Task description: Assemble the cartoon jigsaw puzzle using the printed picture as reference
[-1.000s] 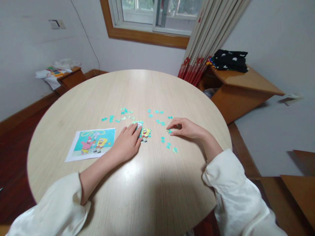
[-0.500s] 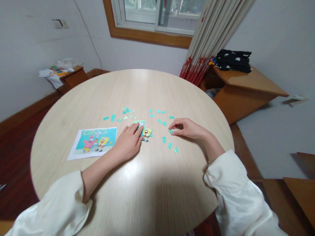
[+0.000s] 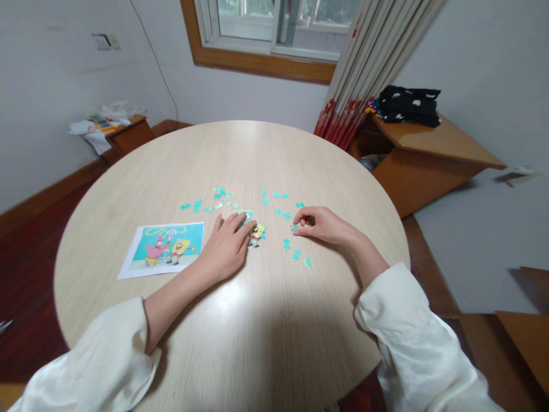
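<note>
My left hand lies with fingers spread over the left part of a partly joined jigsaw puzzle, its thumb reaching onto the yellow cartoon figure. Part of the puzzle is hidden under that hand. To the right, my right hand pinches a small puzzle piece between thumb and fingers, close above the table. Loose turquoise pieces lie just below it, and others lie up and to its left. Left of my left hand is a printed reference picture of three cartoon figures.
More loose pieces are scattered beyond my left hand on the round wooden table. At the back right, a wooden cabinet holds a folded black cloth. A small stand with papers is at the back left.
My left thumb has moved up and right onto the yellow figure. My right hand, with the piece in its pinch, has shifted slightly left.
</note>
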The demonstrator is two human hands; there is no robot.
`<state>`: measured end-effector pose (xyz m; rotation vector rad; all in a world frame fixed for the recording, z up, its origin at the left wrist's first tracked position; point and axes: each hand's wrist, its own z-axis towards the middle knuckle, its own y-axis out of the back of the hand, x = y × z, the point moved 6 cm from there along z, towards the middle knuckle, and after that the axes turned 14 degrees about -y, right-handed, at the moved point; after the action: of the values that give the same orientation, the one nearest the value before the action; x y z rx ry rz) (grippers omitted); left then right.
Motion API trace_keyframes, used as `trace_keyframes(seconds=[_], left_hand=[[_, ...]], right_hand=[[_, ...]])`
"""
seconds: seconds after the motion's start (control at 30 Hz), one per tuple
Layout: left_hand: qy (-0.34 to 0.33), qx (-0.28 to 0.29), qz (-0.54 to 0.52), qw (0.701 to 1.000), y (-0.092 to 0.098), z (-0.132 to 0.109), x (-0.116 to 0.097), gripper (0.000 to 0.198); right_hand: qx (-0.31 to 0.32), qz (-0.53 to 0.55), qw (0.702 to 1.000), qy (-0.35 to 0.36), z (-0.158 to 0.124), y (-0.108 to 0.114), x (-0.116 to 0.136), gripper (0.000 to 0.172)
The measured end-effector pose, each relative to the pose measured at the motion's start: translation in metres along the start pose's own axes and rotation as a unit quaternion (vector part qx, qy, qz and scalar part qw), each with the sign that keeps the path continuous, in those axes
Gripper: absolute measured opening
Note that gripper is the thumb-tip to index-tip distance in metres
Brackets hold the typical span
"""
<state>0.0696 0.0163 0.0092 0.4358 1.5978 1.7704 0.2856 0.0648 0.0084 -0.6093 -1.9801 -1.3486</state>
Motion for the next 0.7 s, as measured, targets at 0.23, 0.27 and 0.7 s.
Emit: trace_keyframes(seconds=[0.23,0.27,0.7], left_hand=[[-0.046,0.031,-0.012,0.998,-0.0013,0.0007,-0.0082,0.048],[-0.050,0.032,-0.012,0.998,-0.0017,0.0007,-0.0083,0.049],[-0.070,0.001,-0.026,0.997,0.0009,0.0008,-0.0100,0.050]], right_hand=[[0.014,0.005,1.000,0.005,-0.0039,0.0031,0.0028,0.024],[0.019,0.003,1.000,0.015,-0.0050,0.0039,0.0039,0.023],[0.023,-0.065,0.995,0.067,-0.0051,0.0020,0.0061,0.021]])
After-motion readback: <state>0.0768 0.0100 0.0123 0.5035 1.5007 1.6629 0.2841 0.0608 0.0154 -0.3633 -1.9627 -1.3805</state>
